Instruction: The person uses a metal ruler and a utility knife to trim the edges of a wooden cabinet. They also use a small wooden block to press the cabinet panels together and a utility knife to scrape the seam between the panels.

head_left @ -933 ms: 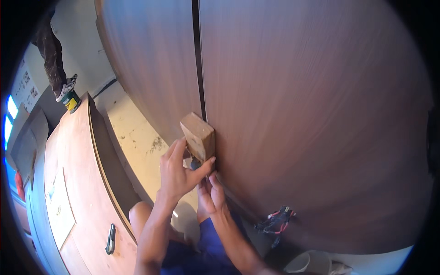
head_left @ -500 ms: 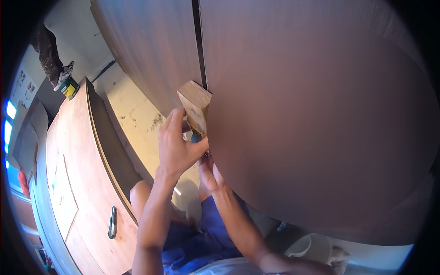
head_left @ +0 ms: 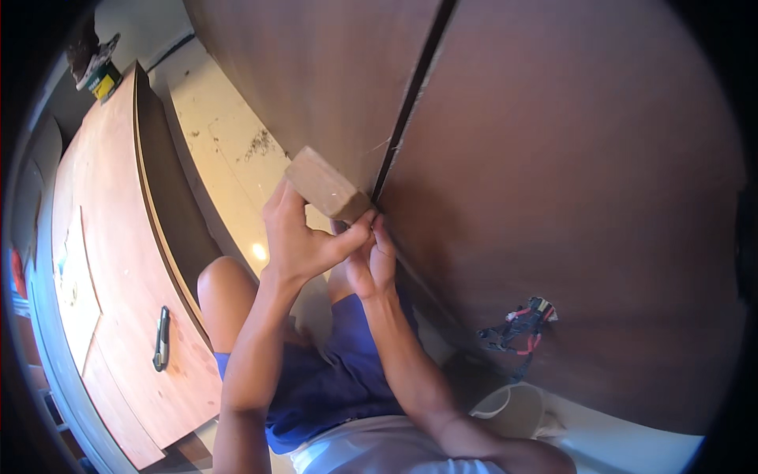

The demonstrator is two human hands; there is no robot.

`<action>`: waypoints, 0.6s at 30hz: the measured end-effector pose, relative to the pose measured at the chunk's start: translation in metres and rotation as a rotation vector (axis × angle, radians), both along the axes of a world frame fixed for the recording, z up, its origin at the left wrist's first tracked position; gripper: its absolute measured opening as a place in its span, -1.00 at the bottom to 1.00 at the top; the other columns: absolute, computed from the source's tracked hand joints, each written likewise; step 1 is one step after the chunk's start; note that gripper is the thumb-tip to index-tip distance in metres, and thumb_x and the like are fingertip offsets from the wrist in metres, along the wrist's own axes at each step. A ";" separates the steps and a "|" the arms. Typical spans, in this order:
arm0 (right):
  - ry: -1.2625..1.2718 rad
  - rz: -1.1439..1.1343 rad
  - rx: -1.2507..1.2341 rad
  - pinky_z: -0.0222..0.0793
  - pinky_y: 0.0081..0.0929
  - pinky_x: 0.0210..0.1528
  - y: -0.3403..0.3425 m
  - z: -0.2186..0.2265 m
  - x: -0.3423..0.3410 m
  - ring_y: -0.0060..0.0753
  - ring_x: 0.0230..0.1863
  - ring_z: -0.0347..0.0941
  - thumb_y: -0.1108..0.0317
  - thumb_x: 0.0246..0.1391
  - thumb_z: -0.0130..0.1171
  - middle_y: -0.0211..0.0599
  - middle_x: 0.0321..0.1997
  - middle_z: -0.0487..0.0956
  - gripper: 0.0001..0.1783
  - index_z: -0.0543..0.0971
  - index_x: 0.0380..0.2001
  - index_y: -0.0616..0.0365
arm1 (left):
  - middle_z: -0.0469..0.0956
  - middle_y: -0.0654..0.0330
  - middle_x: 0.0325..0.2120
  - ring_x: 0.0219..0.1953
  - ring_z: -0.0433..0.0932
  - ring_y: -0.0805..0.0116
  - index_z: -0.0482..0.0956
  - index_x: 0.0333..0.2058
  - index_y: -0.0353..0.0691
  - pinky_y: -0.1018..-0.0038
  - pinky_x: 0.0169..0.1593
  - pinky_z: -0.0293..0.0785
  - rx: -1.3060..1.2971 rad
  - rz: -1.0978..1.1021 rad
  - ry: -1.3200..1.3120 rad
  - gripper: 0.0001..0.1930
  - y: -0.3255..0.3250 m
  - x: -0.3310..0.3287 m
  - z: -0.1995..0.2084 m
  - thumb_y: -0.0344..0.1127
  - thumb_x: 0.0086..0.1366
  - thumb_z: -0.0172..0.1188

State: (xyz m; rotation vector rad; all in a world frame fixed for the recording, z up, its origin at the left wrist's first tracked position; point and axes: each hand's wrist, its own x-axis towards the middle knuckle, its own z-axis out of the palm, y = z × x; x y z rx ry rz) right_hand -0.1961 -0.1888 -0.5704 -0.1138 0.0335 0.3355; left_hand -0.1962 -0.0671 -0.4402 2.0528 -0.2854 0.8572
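My left hand is closed around a pale wooden block, with its thumb reaching across to my right hand. The block is tilted, its lower end close to the dark gap between two brown panels. Just under that end is my right hand, palm side up, with its fingertips pressed together against the left thumb and the panel edge. Whatever the right fingers may pinch is too small or hidden to tell.
To my left, a pale plywood board carries a utility knife and a thin sheet. A green and yellow can stands at its far end. Red and black wires hang out of the right brown panel; a white bucket stands below.
The view has shifted, and the block has turned to a flatter angle in my left hand. A large blurred brown round shape at right is gone, so the wires now show.
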 end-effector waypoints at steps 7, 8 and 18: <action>-0.045 -0.034 0.017 0.22 -0.12 0.54 -0.006 -0.006 0.001 -0.17 0.43 0.36 0.09 0.39 0.22 -0.15 0.39 0.48 -0.40 0.41 0.32 0.23 | 0.57 0.09 -0.34 -0.37 0.64 0.13 0.58 -0.15 -0.32 0.33 -0.28 0.58 -0.033 -0.032 -0.068 -0.42 -0.003 -0.001 -0.010 -0.21 -0.17 0.58; -0.017 -0.036 0.033 0.20 -0.11 0.55 -0.004 -0.007 0.001 -0.18 0.44 0.35 0.09 0.39 0.22 -0.16 0.40 0.47 -0.39 0.40 0.34 0.22 | 0.56 0.09 -0.35 -0.37 0.63 0.12 0.58 -0.15 -0.32 0.32 -0.28 0.57 -0.054 -0.011 -0.062 -0.42 -0.004 -0.001 -0.011 -0.22 -0.16 0.59; 0.089 -0.042 0.164 0.15 -0.12 0.61 0.006 -0.002 0.000 -0.09 0.53 0.25 0.15 0.31 0.31 -0.22 0.47 0.42 -0.29 0.35 0.43 0.09 | 0.51 0.00 -0.30 -0.32 0.57 0.02 0.52 -0.15 -0.37 0.25 -0.27 0.54 -0.083 -0.020 0.030 -0.41 -0.018 0.017 -0.012 -0.23 -0.10 0.64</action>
